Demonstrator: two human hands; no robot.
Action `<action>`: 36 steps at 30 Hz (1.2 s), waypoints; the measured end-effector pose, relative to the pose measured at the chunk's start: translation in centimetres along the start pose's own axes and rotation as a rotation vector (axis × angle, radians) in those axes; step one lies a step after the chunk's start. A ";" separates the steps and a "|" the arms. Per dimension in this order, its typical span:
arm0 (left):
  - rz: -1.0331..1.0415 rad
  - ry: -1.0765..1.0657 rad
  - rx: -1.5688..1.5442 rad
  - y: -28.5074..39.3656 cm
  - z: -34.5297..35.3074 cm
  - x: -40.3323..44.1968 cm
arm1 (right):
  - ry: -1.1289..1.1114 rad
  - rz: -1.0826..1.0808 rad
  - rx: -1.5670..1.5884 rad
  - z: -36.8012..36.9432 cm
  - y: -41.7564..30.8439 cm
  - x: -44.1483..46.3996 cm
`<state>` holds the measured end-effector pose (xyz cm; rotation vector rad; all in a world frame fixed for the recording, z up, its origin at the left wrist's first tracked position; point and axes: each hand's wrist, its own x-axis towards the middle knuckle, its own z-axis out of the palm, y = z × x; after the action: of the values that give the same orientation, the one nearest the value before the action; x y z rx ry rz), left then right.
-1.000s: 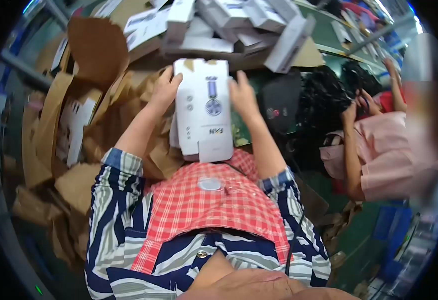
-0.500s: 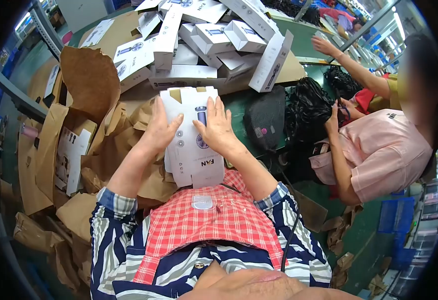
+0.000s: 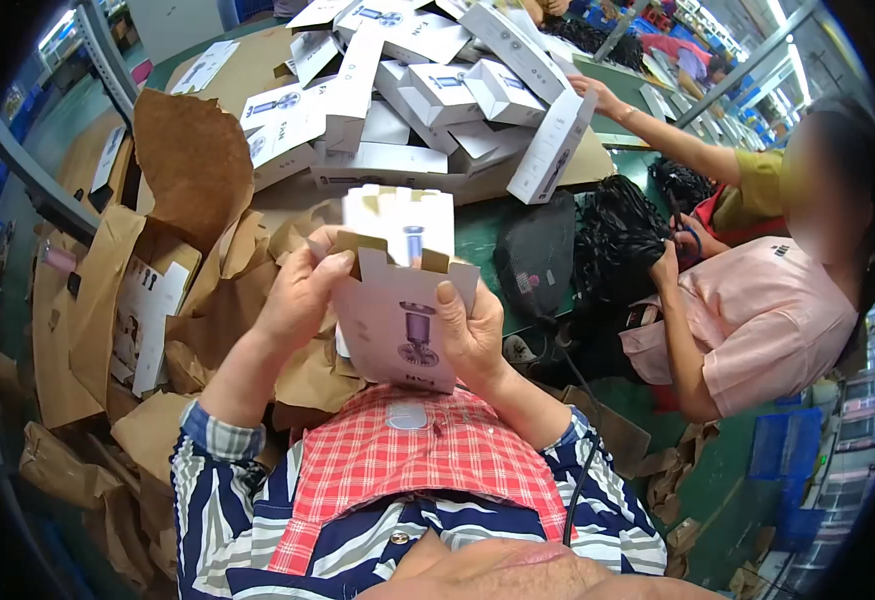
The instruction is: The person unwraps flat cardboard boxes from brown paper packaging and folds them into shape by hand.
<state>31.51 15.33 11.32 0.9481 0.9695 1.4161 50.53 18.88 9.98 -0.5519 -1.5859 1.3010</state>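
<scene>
Left hand point(image 3: 303, 295) and right hand point(image 3: 476, 335) pinch that flattish FAN carton point(image 3: 383, 315) lengthwise, tabs far; left, a brown box point(image 3: 58, 350) holds printed card point(image 3: 143, 310).

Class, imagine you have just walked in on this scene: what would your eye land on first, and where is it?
Probably the heap of white boxes piled on the table beyond the wearer's hands. Next, the fan carton held upright between the left hand and right hand, above a red checked apron. Torn brown paper sprawls on the left.
</scene>
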 end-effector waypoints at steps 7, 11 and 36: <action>-0.013 0.010 -0.428 -1.6 1.6 1.3 | 0.073 0.482 0.446 -0.2 1.9 3.2; -0.095 0.133 -0.016 -3.1 1.2 1.0 | -0.003 0.413 0.020 0.0 3.4 3.2; -0.260 -0.238 0.246 -2.0 -0.1 1.3 | -0.867 0.308 -0.556 -3.8 1.0 7.9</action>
<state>31.98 16.68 9.46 1.0993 1.0580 0.9580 50.34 27.43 12.01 -0.6199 -2.7138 1.4104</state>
